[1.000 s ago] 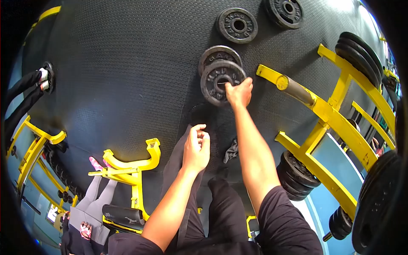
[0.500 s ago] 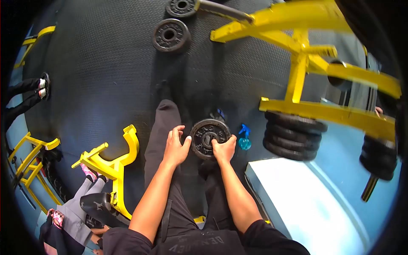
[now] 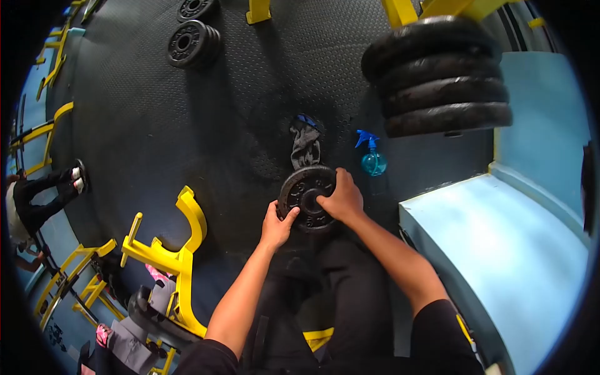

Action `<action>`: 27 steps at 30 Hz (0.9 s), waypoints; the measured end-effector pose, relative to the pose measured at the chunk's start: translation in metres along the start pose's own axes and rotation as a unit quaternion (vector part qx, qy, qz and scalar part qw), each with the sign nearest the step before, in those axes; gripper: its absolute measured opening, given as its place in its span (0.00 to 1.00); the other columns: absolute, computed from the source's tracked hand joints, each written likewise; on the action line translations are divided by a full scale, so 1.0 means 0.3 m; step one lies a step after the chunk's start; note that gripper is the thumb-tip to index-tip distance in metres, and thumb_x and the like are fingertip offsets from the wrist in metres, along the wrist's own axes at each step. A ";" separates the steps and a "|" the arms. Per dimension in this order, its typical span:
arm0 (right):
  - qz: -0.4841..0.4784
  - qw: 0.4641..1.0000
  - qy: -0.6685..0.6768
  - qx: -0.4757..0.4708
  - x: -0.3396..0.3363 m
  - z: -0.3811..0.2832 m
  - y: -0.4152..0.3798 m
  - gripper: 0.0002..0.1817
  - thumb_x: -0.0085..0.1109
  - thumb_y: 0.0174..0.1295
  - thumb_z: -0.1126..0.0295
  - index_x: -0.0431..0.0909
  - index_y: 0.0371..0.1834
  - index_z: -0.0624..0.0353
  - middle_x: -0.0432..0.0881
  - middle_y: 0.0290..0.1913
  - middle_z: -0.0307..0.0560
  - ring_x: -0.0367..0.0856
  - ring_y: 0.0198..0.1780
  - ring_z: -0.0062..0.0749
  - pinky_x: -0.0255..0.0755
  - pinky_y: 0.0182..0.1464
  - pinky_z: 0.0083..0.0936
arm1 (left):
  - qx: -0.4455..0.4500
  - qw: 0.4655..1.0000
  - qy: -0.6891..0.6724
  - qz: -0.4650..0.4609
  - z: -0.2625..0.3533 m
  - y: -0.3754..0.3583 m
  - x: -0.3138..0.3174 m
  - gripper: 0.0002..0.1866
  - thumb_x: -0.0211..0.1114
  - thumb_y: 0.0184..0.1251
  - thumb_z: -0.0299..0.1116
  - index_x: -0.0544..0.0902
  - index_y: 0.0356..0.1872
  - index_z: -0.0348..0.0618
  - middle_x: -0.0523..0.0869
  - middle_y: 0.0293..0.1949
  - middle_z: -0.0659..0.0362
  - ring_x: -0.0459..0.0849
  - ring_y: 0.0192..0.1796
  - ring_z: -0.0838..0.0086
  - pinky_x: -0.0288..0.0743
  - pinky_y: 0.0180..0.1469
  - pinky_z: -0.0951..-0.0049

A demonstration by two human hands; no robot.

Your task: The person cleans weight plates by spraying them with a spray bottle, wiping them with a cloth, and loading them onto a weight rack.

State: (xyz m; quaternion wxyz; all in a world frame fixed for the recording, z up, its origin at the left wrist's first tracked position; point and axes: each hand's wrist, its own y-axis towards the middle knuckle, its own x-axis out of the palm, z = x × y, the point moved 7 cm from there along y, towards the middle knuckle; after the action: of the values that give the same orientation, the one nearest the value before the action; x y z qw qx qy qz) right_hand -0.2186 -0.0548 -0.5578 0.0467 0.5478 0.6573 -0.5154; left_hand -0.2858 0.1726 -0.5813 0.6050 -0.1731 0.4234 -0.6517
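A round black weight plate [image 3: 299, 187] with raised lettering is held in front of my body, its flat face towards me. My right hand [image 3: 345, 199] grips its right edge, with the thumb reaching to the centre hole. At the lower left rim, my left hand [image 3: 277, 226] has its thumb on the face and its fingers behind the edge, partly hidden. Just beyond the plate, a grey cloth [image 3: 306, 145] with a blue part lies on the floor. A spray bottle [image 3: 374, 161] of blue liquid stands to the right.
Several plates hang on a yellow rack [image 3: 400, 11] at upper right. More plates [image 3: 187, 45] lie on the black floor at upper left. A yellow machine frame [image 3: 181, 262] stands left, a white ledge [image 3: 494, 262] right. Other people are at the left edge.
My left hand has moved from beside the plate onto its rim, and now both hands hold it. The view has shifted, bringing the hanging plates nearer and uncovering the cloth.
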 end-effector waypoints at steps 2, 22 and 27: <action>-0.002 0.998 -0.019 -0.055 0.064 0.014 0.088 0.44 0.75 0.47 0.55 0.63 0.66 0.59 0.74 0.60 0.57 0.80 0.58 0.58 0.78 0.55 0.47 | 0.007 1.000 -0.006 0.014 -0.050 0.082 0.017 0.34 0.75 0.65 0.48 0.74 0.61 0.34 0.87 0.49 0.53 0.84 0.49 0.71 0.77 0.54 0.70; 0.059 0.946 -0.183 -0.261 0.700 -0.360 0.560 0.38 0.82 0.41 0.53 0.73 0.53 0.57 0.73 0.53 0.46 0.73 0.61 0.42 0.82 0.54 0.34 | 0.046 0.956 -0.145 0.251 -0.574 0.662 -0.270 0.21 0.70 0.71 0.43 0.80 0.52 0.35 0.84 0.38 0.59 0.82 0.38 0.75 0.80 0.36 0.70; 0.148 0.905 -0.252 -0.310 0.700 -0.345 0.531 0.36 0.78 0.45 0.48 0.76 0.54 0.56 0.76 0.53 0.46 0.76 0.59 0.42 0.76 0.51 0.35 | 0.095 0.938 0.025 0.332 -0.499 0.619 -0.295 0.23 0.74 0.63 0.48 0.89 0.51 0.40 0.84 0.39 0.46 0.84 0.45 0.53 0.75 0.52 0.57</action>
State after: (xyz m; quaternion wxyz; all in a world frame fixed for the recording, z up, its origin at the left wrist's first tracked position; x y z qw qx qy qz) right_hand -0.1271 0.1408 -0.7411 0.4544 0.4481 0.6616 -0.3937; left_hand -0.2585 0.3234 -0.7844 0.7899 0.0523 0.4077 -0.4551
